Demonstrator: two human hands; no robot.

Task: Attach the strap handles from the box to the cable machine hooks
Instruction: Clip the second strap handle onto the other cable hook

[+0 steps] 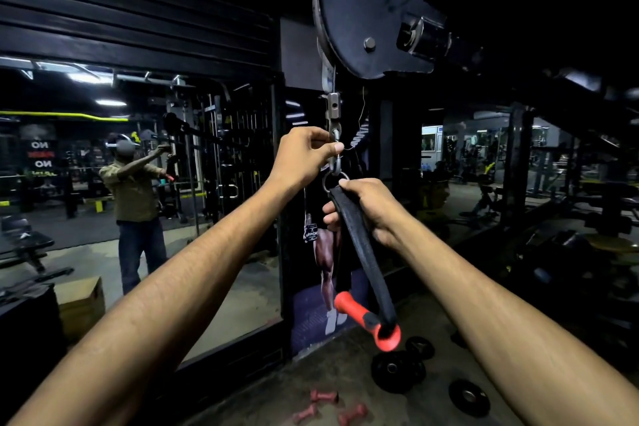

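Note:
A metal hook (335, 162) hangs on a cable below the big black pulley (359, 10) of the cable machine. My left hand (304, 154) pinches the hook at head height. Just under it, my right hand (366, 207) grips the black webbing of a strap handle (363, 259) near its metal ring (330, 181), which sits at the bottom of the hook. The handle's red grip (366, 318) dangles below at a slant. Whether the ring is fully inside the hook is hidden by my fingers.
A mirror wall (138, 183) on the left reflects a person with raised arms. A cardboard box (83, 301) stands low left. Black weight plates (397, 370) and small red dumbbells (321, 398) lie on the floor below. Dark gym machines fill the right side.

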